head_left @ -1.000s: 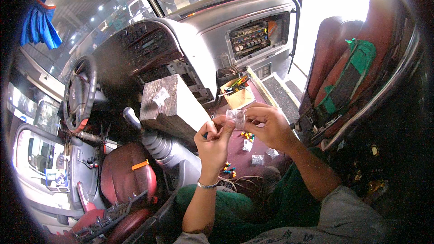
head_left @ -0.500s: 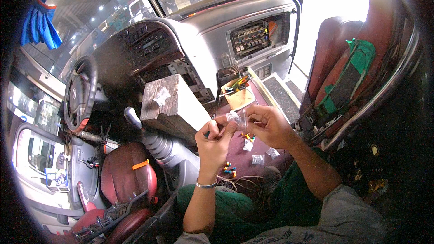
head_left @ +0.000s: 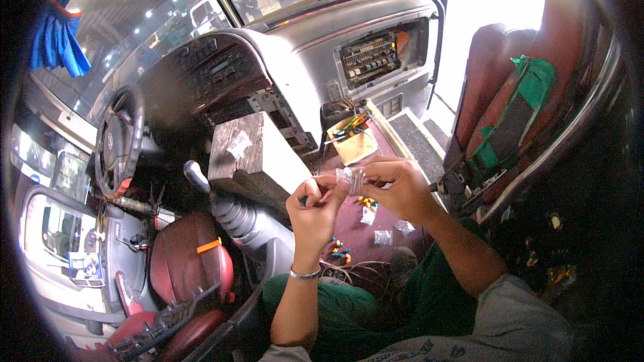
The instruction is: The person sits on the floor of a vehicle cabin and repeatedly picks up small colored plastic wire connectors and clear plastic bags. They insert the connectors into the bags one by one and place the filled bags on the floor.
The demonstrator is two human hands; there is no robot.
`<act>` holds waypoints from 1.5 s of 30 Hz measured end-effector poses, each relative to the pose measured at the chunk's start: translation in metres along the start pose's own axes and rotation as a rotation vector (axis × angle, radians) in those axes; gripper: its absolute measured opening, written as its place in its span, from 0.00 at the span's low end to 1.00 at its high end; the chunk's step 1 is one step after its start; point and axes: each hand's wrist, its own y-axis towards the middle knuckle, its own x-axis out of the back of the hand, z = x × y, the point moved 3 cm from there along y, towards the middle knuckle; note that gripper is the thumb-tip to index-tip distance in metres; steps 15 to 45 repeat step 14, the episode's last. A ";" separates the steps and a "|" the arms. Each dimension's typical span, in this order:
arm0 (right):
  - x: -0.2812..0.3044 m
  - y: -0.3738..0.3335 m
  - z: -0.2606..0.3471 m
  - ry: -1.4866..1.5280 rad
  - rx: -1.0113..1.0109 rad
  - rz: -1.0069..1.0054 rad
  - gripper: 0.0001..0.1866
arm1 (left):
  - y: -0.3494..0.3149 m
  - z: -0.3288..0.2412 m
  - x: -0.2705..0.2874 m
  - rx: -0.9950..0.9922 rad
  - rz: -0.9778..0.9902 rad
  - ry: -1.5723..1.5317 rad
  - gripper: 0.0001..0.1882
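Between my two hands is a small clear plastic bag, wrinkled and stretched out; its contents are too small to make out. My left hand pinches its left side between thumb and fingers. On the other side, my right hand grips the edge with closed fingertips. Below them on the dark red floor lie more small clear bags and two clusters of tiny coloured pieces, yellow, blue and red among them. Another clear bag rests on top of a worn wooden block.
Beyond my hands stands a shallow box with hand tools. An open fuse panel is set in the dashboard. The gear lever and steering wheel are at left, a red seat at right. Loose wires lie near my legs.
The bag now looks more drawn out and creased between my fingers. Both hands have shifted very slightly, the left one a little leftward. Things on the floor have stayed put.
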 end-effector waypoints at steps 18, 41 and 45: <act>0.000 0.004 -0.027 0.113 -0.124 0.148 0.11 | -0.003 -0.006 -0.006 0.002 0.051 0.086 0.27; 0.000 0.004 -0.027 0.113 -0.124 0.148 0.11 | -0.003 -0.006 -0.006 0.002 0.051 0.086 0.27; 0.000 0.004 -0.027 0.113 -0.124 0.148 0.11 | -0.003 -0.006 -0.006 0.002 0.051 0.086 0.27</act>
